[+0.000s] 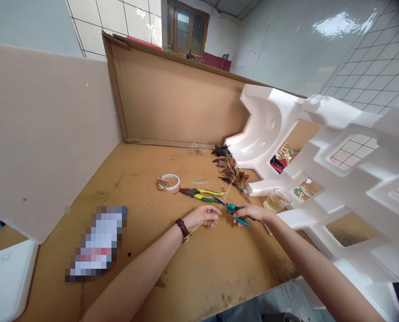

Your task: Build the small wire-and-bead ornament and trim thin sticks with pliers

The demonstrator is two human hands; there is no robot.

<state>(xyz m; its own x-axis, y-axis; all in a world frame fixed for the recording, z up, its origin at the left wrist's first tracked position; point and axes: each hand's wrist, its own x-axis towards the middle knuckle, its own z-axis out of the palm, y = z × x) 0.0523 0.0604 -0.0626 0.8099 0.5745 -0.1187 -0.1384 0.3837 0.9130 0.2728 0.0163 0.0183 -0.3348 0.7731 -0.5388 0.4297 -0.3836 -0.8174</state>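
Observation:
My left hand [204,217] pinches the lower end of a thin, pale, straight wire or stick [232,182], which slants up to the right. In my right hand [253,213] is a pair of long-nose pliers [233,208] with teal handles; their jaws reach the wire just above my left fingers. Whether the jaws are closed on it is too small to tell. Just beyond both hands lie combination pliers [199,194] with yellow-green handles. A bundle of brown and black feathers [229,167] rests behind the wire's upper end.
A white ring [176,182] with coloured threads and a tangle of thin wire [198,149] lie farther back. On the right stand a glass of liquid [275,201] and a large white foam piece [262,120]. A blurred-out object [100,241] lies at left.

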